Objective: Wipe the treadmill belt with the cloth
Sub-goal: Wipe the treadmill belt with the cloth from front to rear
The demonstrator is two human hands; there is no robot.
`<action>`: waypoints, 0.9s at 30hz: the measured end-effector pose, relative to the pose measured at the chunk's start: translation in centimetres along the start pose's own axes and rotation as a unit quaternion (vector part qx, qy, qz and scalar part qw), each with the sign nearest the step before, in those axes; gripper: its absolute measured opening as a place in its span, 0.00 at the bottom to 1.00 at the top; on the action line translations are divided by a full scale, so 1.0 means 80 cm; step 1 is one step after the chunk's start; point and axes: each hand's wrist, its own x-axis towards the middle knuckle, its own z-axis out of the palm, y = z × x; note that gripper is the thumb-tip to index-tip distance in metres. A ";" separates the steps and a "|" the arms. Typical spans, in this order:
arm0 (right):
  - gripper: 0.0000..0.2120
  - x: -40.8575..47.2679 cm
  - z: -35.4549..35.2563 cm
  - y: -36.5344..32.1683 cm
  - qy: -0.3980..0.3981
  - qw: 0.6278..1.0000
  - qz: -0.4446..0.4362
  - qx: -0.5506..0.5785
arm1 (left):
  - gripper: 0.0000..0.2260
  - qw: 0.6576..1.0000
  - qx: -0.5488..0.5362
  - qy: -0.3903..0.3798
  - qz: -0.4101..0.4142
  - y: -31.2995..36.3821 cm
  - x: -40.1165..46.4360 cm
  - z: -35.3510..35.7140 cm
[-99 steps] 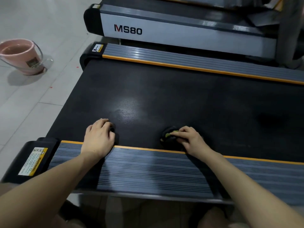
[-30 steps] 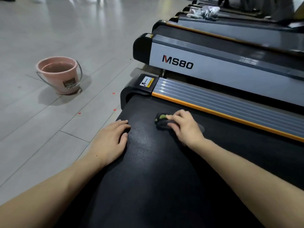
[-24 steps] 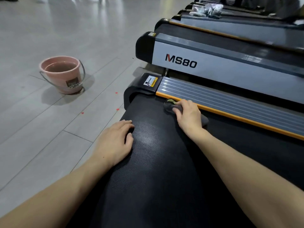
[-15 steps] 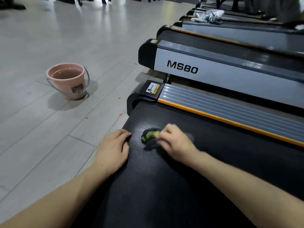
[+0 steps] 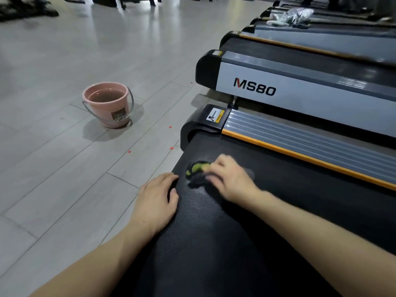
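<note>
1. Grey floor tiles (image 5: pixel 64 168) fill the left side, with a pink bucket (image 5: pixel 108 105) of water standing on them, well apart from the hands. On the right are several treadmills in a row; the nearest neighbour (image 5: pixel 300 91) carries the mark MS80.
2. Close to the camera lies the black treadmill belt (image 5: pixel 214 243), with an orange-edged side rail (image 5: pixel 300 142) on its far side.
3. On the belt near its rear end is the cloth (image 5: pixel 196 172), dark with a green part, bunched up.
4. Over the cloth lies the right hand (image 5: pixel 230 179), its fingers curled on it and pressing it down to the belt. This hand is blurred, so it seems to be in the middle of a wiping stroke.
5. Beside it rests the left hand (image 5: pixel 157 202), flat with fingers spread at the belt's end edge, holding nothing, probably for support.
6. I judge the wiping step is in progress. The next move needs firm pressure and overlapping strokes, going on to the part of the belt not yet covered.
</note>
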 end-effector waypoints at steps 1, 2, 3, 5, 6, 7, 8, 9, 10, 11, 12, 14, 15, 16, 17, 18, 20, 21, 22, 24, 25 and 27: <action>0.09 0.027 0.000 0.024 0.030 0.999 0.028 -0.023 | 0.22 1.000 0.005 0.002 0.002 0.001 0.001 0.000; 0.09 0.054 -0.001 0.047 0.060 0.994 0.077 -0.043 | 0.22 1.000 0.007 0.003 0.000 0.001 0.001 -0.001; 0.09 0.076 0.000 0.062 0.076 0.986 0.140 -0.050 | 0.22 1.000 0.009 0.002 -0.002 0.002 0.000 -0.002; 0.08 0.092 0.008 0.061 0.091 0.968 0.226 -0.061 | 0.22 1.000 0.009 0.003 -0.006 0.003 -0.002 0.000; 0.08 0.090 0.013 0.049 0.098 0.965 0.235 -0.068 | 0.22 1.000 0.005 0.004 -0.007 0.002 -0.001 0.000; 0.07 0.082 0.017 0.032 0.109 0.968 0.218 -0.063 | 0.22 1.000 0.003 0.004 -0.007 0.002 0.000 0.000; 0.07 0.068 0.020 0.013 0.113 0.976 0.178 -0.051 | 0.22 1.000 0.002 0.002 -0.008 0.001 0.001 0.000; 0.08 0.051 0.022 -0.009 0.093 0.987 0.128 -0.029 | 0.22 1.000 0.004 0.001 -0.008 0.000 0.001 0.001; 0.08 0.032 0.024 -0.027 0.061 0.995 0.080 0.005 | 0.22 1.000 0.005 0.000 -0.007 -0.001 0.001 0.000; 0.09 0.023 0.022 -0.035 0.035 0.998 0.041 0.032 | 0.23 1.000 0.005 0.000 -0.008 -0.002 0.002 0.000; 0.10 0.026 0.020 -0.030 0.019 0.999 0.012 0.039 | 0.22 1.000 0.003 -0.002 -0.010 -0.001 0.001 0.000; 0.11 0.058 0.022 -0.001 0.015 1.000 -0.014 0.000 | 0.22 1.000 0.003 -0.001 -0.011 -0.001 0.000 0.001; 0.11 0.081 0.023 0.020 0.039 0.999 0.007 -0.021 | 0.22 1.000 0.005 0.001 -0.011 -0.001 0.001 0.001; 0.11 0.102 0.023 0.039 0.062 0.996 0.054 -0.038 | 0.22 1.000 0.006 0.003 -0.012 -0.001 0.001 0.001; 0.10 0.118 0.024 0.051 0.079 0.989 0.111 -0.049 | 0.22 1.000 0.005 0.005 -0.012 -0.001 0.000 0.001; 0.09 0.126 0.027 0.054 0.093 0.982 0.158 -0.054 | 0.22 1.000 0.003 0.006 -0.011 -0.002 0.000 0.001; 0.09 0.119 0.037 0.034 0.112 0.973 0.194 -0.064 | 0.21 1.000 -0.001 0.004 -0.011 -0.002 0.001 0.002; 0.09 0.110 0.038 0.016 0.113 0.975 0.184 -0.053 | 0.21 1.000 -0.002 0.004 -0.012 -0.002 0.001 0.001; 0.09 0.097 0.039 -0.002 0.107 0.982 0.151 -0.036 | 0.21 1.000 -0.001 0.006 -0.010 -0.002 0.001 0.001; 0.10 0.068 0.039 -0.031 0.062 0.997 0.052 0.006 | 0.21 1.000 0.005 0.009 -0.006 0.000 0.001 0.001; 0.11 0.059 0.035 -0.034 0.034 0.999 0.018 0.021 | 0.21 1.000 0.005 0.011 -0.006 0.001 0.000 0.000; 0.11 0.060 0.025 -0.008 0.023 1.000 0.008 0.009 | 0.21 1.000 0.010 0.011 -0.006 0.003 -0.002 -0.001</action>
